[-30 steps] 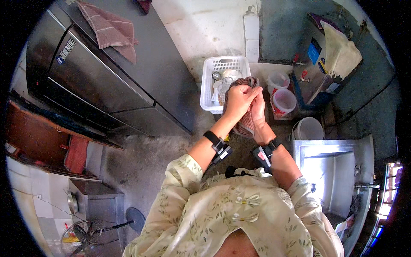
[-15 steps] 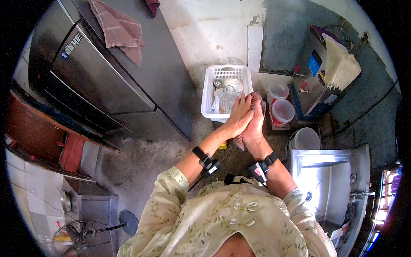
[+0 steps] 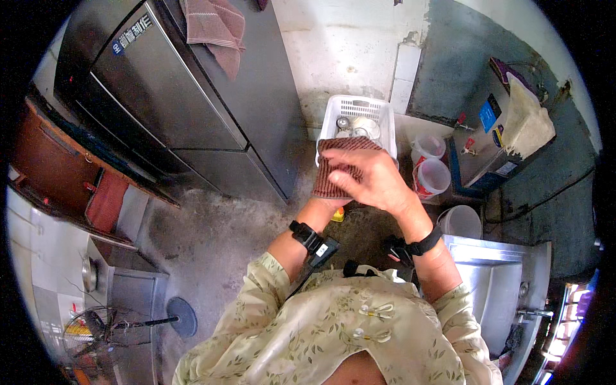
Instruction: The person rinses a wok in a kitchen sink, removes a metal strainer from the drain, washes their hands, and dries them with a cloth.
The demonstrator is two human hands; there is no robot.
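A brown ribbed cloth (image 3: 350, 144) lies spread over my left hand (image 3: 333, 203), of which only the heel near the wrist shows. The cloth hides its fingers. On top of the cloth rests my right hand (image 3: 380, 176), its thumb and forefinger apart with cloth showing between them. Both hands are in front of and partly over a white plastic basket (image 3: 359, 101). Behind the cloth, pale dishes (image 3: 366, 124) and a small metal item (image 3: 343, 122) show inside the basket. A black strapped device is on each wrist.
To the left stands a tall dark fridge (image 3: 256, 96) with a brown towel (image 3: 221, 32) over it. Plastic buckets (image 3: 432, 176) and a metal water dispenser (image 3: 491, 144) are at the right. Nearer are a steel sink (image 3: 494, 282) and, lower left, a fan (image 3: 96, 327).
The cloth, earlier pressed between my palms, now lies spread over my left hand. My right hand has moved left onto it. The view has shifted slightly.
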